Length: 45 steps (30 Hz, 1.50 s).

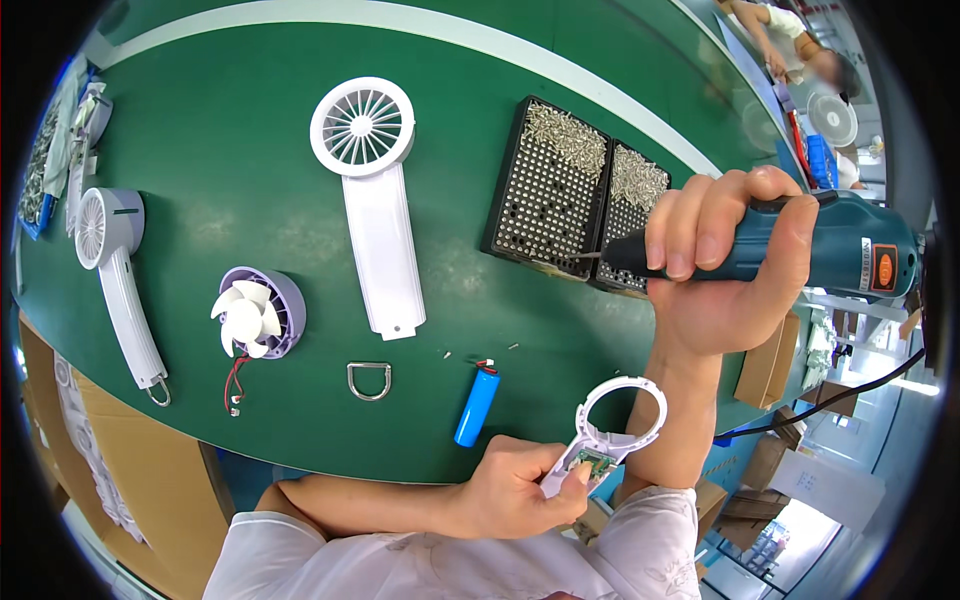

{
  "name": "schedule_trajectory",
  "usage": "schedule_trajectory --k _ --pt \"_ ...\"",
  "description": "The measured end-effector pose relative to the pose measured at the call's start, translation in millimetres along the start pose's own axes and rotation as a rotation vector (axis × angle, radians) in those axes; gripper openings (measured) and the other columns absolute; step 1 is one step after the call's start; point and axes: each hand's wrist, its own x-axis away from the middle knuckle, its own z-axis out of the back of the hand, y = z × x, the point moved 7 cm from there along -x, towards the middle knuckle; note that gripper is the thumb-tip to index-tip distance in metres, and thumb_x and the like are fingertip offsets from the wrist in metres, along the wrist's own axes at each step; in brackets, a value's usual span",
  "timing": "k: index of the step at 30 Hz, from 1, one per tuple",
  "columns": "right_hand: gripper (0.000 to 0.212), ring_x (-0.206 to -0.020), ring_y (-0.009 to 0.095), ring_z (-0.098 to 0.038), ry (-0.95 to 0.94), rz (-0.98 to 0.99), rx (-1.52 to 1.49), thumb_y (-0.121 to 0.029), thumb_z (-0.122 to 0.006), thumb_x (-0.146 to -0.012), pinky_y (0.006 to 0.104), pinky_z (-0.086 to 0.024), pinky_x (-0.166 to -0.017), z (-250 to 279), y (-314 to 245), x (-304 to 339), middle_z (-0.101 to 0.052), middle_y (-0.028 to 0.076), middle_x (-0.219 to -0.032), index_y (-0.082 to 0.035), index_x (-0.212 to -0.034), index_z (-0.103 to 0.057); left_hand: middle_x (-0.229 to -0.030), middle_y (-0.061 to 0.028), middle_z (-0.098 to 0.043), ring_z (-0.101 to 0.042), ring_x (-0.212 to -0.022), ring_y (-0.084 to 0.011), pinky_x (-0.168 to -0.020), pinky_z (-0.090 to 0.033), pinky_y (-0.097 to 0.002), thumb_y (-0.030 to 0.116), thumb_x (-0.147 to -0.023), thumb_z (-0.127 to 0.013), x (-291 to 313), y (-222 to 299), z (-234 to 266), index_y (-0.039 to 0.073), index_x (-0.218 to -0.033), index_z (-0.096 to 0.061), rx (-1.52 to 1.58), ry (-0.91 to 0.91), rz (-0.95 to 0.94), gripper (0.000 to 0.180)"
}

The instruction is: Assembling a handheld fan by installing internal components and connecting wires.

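My right hand [735, 270] wraps around a dark teal electric screwdriver [860, 245], held sideways. Its thin bit points left, over the near edge of the black screw trays [540, 264]; I cannot tell whether it touches a screw. Close to my body, my left hand [530, 485] grips a white handheld-fan half shell [612, 440] with an open ring at its top. A small green circuit board [600, 462] sits in the shell, the thumb beside it. A blue cylindrical battery [477, 407] with a small connector lies left of the shell.
On the green table [250, 140] lie a white fan casing [385, 250], an assembled handheld fan [125, 300], a fan motor unit [255, 315] with red and black wires, and a metal D-ring [370, 381]. A cardboard box [150, 460] stands lower left. Another person [790, 40] sits far right.
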Motion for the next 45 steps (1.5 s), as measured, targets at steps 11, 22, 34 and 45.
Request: schedule_trajectory --k 11,22,34,45 --pt "0.038 -0.045 0.011 -0.039 0.023 -0.008 0.028 -0.041 -0.040 -0.107 0.0281 -0.036 -0.043 4 4 1 -0.044 0.000 -0.061 -0.009 -0.108 -0.061 -0.055 -0.0021 -0.054 -0.048 -0.048 -0.0061 -0.044 -0.037 -0.0257 0.013 -0.093 -0.068 0 -1 0 -0.001 -0.076 -0.063 -0.014 0.004 -0.019 0.023" --pt "0.039 -0.046 0.013 -0.040 0.059 0.032 0.035 -0.041 -0.040 -0.107 0.0295 -0.037 -0.045 4 0 4 -0.046 0.000 -0.061 -0.009 -0.107 -0.062 -0.060 -0.0024 -0.062 -0.059 -0.052 -0.0070 -0.046 -0.045 -0.0251 0.015 -0.098 -0.062 -2 5 -3 -0.002 -0.079 -0.064 0.027 -0.010 0.065 0.026" --pt "0.040 -0.044 0.012 -0.038 0.192 0.078 -0.101 -0.045 -0.045 -0.104 0.0291 -0.035 -0.044 18 -57 5 -0.043 -0.001 -0.057 -0.010 -0.102 -0.064 -0.065 -0.0081 -0.067 -0.065 -0.055 -0.0100 -0.047 -0.052 -0.0262 0.019 -0.097 -0.064 1 -14 -7 -0.004 -0.080 -0.066 0.101 0.121 0.283 0.029" --pt "0.048 -0.050 0.010 -0.042 -0.148 0.173 -0.248 -0.051 -0.044 -0.104 0.0271 -0.037 -0.047 48 -147 52 -0.049 -0.002 -0.064 -0.010 -0.112 -0.067 -0.066 -0.0152 -0.066 -0.067 -0.050 -0.0216 -0.044 -0.055 -0.0320 0.025 -0.103 -0.053 -15 -5 -15 -0.007 -0.085 -0.062 -0.128 0.248 0.255 0.037"
